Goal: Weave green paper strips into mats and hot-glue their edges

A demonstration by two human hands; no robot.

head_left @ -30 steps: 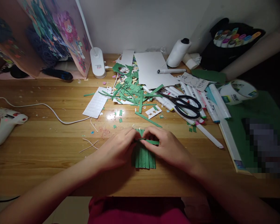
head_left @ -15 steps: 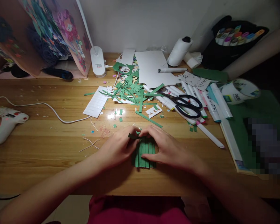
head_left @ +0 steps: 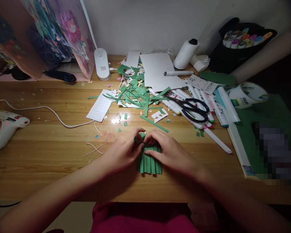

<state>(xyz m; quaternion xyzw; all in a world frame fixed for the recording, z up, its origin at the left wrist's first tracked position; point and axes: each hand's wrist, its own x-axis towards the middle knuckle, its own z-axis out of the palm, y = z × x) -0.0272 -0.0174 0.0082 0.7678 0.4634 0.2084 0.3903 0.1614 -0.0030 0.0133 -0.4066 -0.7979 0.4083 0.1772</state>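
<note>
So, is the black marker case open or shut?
Open: the case shows coloured marker ends at its top.

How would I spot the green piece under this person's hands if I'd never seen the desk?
Start at the front edge of the wooden desk. Just in from it, partly under the left hand and the right hand, lies the green piece. Its narrow strips run side by side in a neat row, unlike the tangled green scraps heaped farther back.
</note>
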